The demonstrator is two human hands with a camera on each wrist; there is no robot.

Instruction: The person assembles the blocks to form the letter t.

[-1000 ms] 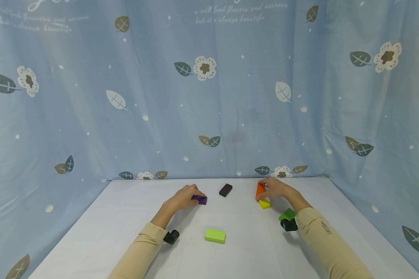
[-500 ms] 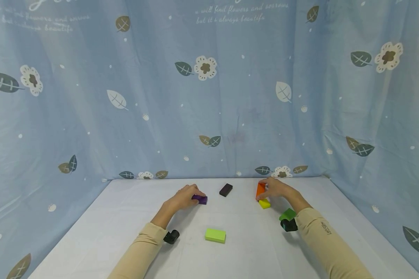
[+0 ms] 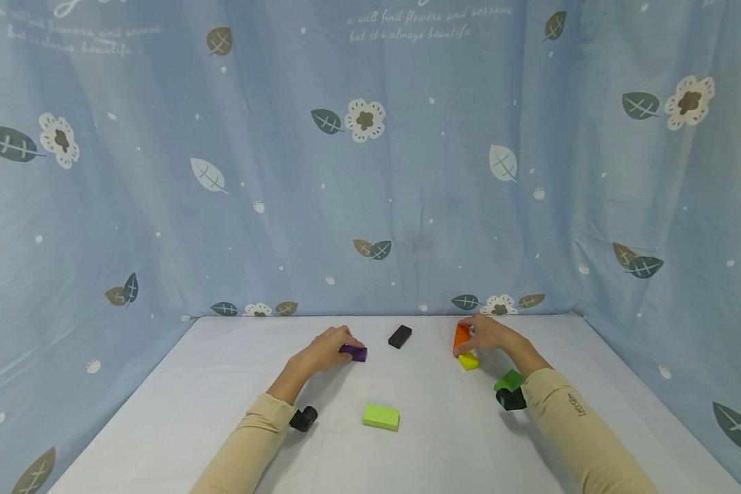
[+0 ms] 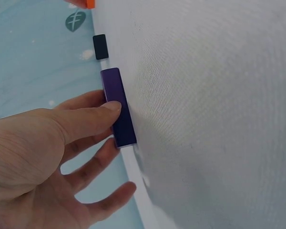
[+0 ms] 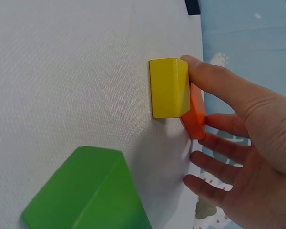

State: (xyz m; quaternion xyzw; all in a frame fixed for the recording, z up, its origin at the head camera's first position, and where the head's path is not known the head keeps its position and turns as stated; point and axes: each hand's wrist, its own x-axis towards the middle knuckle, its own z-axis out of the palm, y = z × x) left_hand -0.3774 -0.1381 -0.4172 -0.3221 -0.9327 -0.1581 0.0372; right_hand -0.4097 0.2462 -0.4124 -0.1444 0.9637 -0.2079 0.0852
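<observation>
In the head view my left hand (image 3: 329, 348) holds a purple block (image 3: 358, 354) on the white table. The left wrist view shows the thumb on one face of that purple block (image 4: 118, 109) and fingers behind it, the other fingers spread. At the far right, my right hand (image 3: 489, 333) grips an orange block (image 3: 461, 337) between thumb and fingers. A yellow block (image 3: 468, 361) sits close in front of the orange one. In the right wrist view, the thumb tip lies near the top of the yellow block (image 5: 169, 88), partly covering the orange block (image 5: 195, 114).
Between the hands, toward the back, lies a dark block (image 3: 400, 336). A lime-green block (image 3: 381, 417) lies nearer the front. Beside the right wrist is a green block (image 3: 509, 379), partly hidden by the wrist camera (image 3: 510, 398). A blue patterned curtain (image 3: 407, 206) closes off the back.
</observation>
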